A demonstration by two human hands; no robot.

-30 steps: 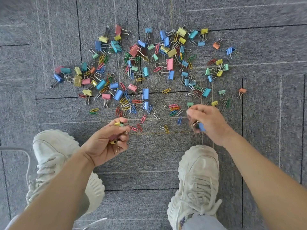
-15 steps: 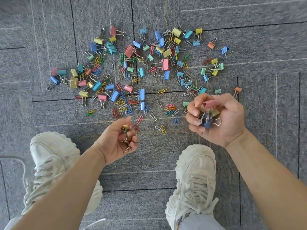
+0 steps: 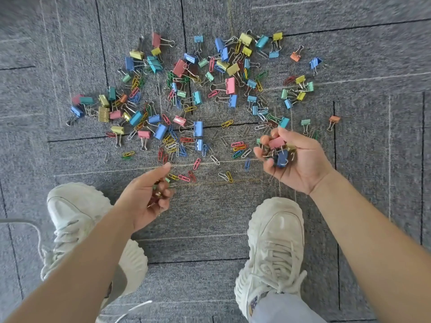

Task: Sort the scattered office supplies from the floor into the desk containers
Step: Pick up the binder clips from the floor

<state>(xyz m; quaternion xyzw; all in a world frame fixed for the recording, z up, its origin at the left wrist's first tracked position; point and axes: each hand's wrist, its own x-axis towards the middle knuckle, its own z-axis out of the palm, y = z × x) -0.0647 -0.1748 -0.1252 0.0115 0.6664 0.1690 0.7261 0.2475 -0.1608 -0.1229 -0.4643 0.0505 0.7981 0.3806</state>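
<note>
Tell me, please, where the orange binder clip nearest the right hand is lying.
In the head view, the orange binder clip lies on the carpet, right of the pile, beyond the right hand and right of a green binder clip.

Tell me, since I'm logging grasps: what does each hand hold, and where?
Right hand cups binder clips, pink and blue, in its curled fingers and palm. Left hand closes its fingers around small clips; exact hold unclear.
</note>
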